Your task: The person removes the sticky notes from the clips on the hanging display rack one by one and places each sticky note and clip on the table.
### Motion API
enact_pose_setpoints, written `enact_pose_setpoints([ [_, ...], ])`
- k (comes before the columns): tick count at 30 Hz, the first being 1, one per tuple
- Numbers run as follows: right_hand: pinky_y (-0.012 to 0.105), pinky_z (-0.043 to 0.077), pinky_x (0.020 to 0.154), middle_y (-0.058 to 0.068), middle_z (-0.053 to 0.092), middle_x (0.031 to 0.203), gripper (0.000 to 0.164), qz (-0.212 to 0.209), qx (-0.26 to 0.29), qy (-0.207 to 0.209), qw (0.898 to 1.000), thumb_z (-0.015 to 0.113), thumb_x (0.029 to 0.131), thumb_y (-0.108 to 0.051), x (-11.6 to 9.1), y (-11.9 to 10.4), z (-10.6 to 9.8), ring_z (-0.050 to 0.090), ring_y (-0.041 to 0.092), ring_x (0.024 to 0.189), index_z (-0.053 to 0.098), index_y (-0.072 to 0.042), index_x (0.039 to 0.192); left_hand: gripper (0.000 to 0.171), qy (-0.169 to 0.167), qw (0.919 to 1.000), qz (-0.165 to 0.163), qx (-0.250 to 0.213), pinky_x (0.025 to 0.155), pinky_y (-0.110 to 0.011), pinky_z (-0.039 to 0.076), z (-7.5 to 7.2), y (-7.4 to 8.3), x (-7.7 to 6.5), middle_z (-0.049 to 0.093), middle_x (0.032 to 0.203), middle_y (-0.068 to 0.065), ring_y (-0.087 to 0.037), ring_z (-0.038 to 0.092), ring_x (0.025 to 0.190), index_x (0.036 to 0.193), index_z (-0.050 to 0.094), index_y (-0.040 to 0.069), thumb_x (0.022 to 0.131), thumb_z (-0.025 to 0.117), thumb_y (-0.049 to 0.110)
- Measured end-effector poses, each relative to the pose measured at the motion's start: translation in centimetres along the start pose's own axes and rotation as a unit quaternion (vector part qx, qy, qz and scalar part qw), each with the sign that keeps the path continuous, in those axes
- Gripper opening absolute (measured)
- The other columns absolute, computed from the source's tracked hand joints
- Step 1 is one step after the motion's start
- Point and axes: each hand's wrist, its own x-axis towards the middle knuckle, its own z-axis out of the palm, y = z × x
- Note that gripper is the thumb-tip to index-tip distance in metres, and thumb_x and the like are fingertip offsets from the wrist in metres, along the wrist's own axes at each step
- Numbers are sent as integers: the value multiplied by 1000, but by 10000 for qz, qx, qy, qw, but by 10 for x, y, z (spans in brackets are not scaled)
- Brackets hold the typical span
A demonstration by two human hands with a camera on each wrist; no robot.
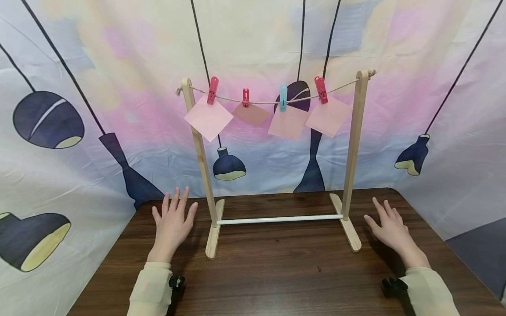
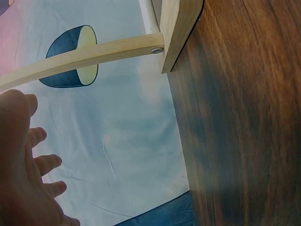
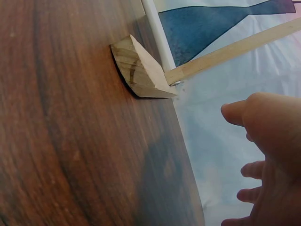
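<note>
A wooden stand with two posts (image 1: 354, 145) and a white crossbar (image 1: 276, 219) stands on the table. Between the post tops runs a sagging string (image 1: 229, 99). Three red clothespins (image 1: 212, 90) and one blue clothespin (image 1: 283, 97) clip pink paper squares (image 1: 208, 117) to it; one square is darker and seems folded or tilted. My left hand (image 1: 172, 226), fingers spread, is left of the stand and holds nothing. On the stand's right side, my right hand (image 1: 391, 230) is also empty with fingers extended. Neither touches the stand.
The dark wooden table (image 1: 276, 272) reaches back to a cloth backdrop (image 1: 253, 39) printed with hanging lamps. Wooden feet (image 1: 213, 232) of the stand point toward me. A black wrist strap (image 1: 176, 282) sits at the left sleeve, and another (image 1: 394, 286) at the right.
</note>
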Motion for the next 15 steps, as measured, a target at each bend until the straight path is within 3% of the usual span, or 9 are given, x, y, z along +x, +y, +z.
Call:
enact_pose_setpoints([
  [9, 88, 11, 91, 38, -4, 159, 80, -21, 91, -19, 10000, 42, 107, -49, 0, 0, -1, 0, 67, 139, 1, -9, 162, 66, -19, 10000, -15, -22, 107, -79, -1, 0, 0, 0, 19, 164, -23, -47, 4, 151, 161, 26, 15, 107, 38, 51],
  [15, 88, 11, 92, 39, -2, 158, 79, -17, 112, -46, 9999, 42, 107, -48, 0, 0, -2, 1, 67, 139, 3, -8, 162, 64, -52, 9999, -37, -95, 107, -80, 4, -1, -2, 1, 23, 162, -25, -51, 13, 148, 160, 30, 12, 108, 40, 49],
])
